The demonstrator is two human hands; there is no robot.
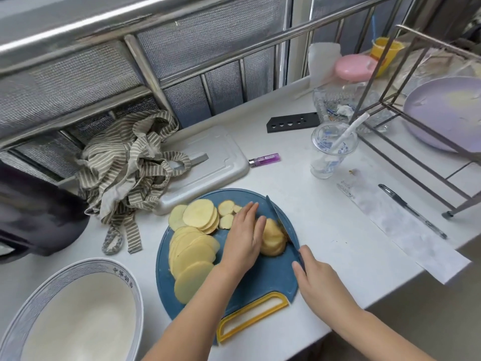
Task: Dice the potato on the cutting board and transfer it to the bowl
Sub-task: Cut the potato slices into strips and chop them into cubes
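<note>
A round blue cutting board (pixel 263 280) with a yellow handle lies at the counter's front. Many pale potato slices (pixel 191 252) are fanned across its left half, with a few small ones near the far edge. My left hand (pixel 243 237) lies over a small stack of potato slices (pixel 273 239), fingers straight, the thumb against it. My right hand (pixel 318 281) grips a dark knife (pixel 279 221) whose blade rests against the right side of that stack. A large white bowl (pixel 78 316) with a blue patterned rim stands at the front left.
A striped cloth (pixel 130 165) is heaped on a grey tray (pixel 216 165) behind the board. A purple lighter (pixel 264 160), a black knife sheath (pixel 292 122), a plastic cup (pixel 331 149), a pen (pixel 413 212) on paper and a wire rack (pixel 426 121) occupy the right side.
</note>
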